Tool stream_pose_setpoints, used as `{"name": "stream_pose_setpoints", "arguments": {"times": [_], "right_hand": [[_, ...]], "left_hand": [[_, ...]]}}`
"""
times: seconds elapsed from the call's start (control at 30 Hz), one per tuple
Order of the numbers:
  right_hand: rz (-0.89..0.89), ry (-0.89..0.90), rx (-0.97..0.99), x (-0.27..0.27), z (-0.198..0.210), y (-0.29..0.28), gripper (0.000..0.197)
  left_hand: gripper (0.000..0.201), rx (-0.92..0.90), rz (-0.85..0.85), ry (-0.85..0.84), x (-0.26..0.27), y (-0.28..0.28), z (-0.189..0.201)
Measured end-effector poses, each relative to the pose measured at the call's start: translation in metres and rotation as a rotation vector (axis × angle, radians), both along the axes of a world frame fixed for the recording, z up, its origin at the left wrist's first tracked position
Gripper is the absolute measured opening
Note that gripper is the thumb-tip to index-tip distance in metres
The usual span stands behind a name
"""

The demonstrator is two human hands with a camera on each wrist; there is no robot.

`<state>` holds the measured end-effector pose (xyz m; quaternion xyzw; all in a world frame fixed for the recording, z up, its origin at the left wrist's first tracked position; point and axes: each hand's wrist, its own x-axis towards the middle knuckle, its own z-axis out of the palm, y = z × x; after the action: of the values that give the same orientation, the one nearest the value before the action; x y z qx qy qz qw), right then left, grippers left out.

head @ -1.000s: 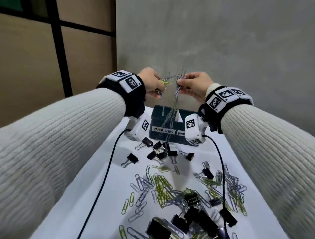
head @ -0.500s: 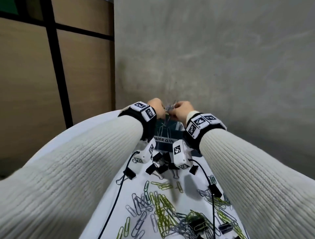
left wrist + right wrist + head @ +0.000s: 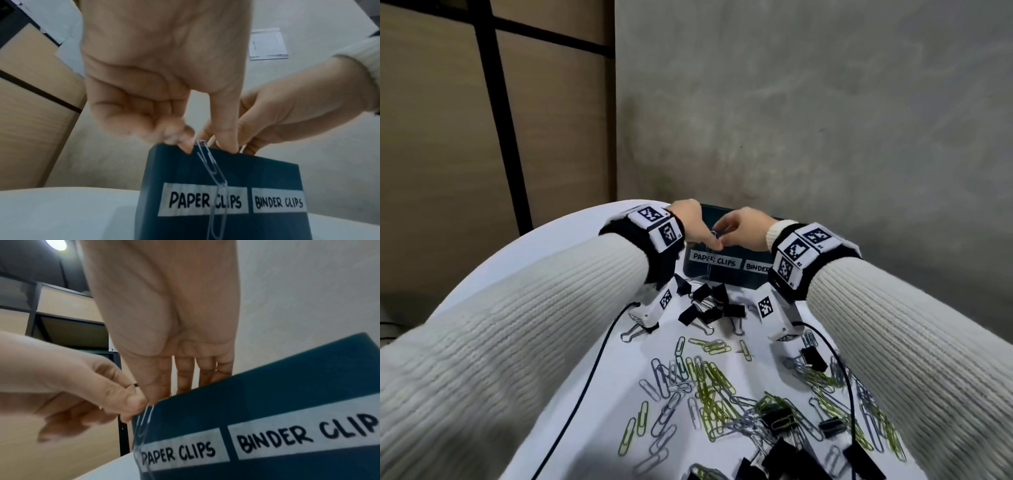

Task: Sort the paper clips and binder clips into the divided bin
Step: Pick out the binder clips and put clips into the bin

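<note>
Both my hands have dropped from the raised tangle to the divided bin point(image 3: 726, 274). Head view: my left hand point(image 3: 693, 222) and right hand point(image 3: 743, 228) meet over its near rim; loose paper clips point(image 3: 709, 380) and binder clips point(image 3: 709, 303) lie close before it — little room. Left wrist: my left fingertips point(image 3: 186, 147) pinch a clip chain point(image 3: 211, 168) dangling outside the front wall — it could spill there. Right wrist: my right fingers point(image 3: 185, 374) hang straight, empty.

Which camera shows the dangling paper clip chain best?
Left wrist: the paper clip chain hangs sharply against the bin from the left hand. Right wrist shows blurred loops; head shows a faint thread.
</note>
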<state>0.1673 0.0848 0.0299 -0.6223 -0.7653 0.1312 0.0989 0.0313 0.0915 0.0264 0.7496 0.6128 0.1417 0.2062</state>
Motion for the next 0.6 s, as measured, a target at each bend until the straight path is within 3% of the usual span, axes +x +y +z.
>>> {"name": "stream_pose_setpoints", "arguments": {"times": [0.1, 0.2, 0.33, 0.6], "right_hand": [[0.038, -0.06, -0.017, -0.006, -0.006, -0.002, 0.049], [0.033, -0.048, 0.047, -0.008, -0.01, -0.004, 0.04], [-0.009, 0.031, 0.12, -0.006, -0.012, -0.004, 0.025], [-0.219, 0.304, 0.3, 0.008, -0.004, -0.011, 0.028]], "left_hand": [[0.035, -0.004, -0.032, 0.057, 0.006, -0.006, -0.01], [0.037, -0.035, -0.005, 0.028, 0.014, -0.011, -0.022], [0.033, -0.108, 0.059, -0.106, 0.006, -0.012, -0.019], [0.018, -0.022, 0.113, -0.495, 0.007, -0.006, 0.031]]}}
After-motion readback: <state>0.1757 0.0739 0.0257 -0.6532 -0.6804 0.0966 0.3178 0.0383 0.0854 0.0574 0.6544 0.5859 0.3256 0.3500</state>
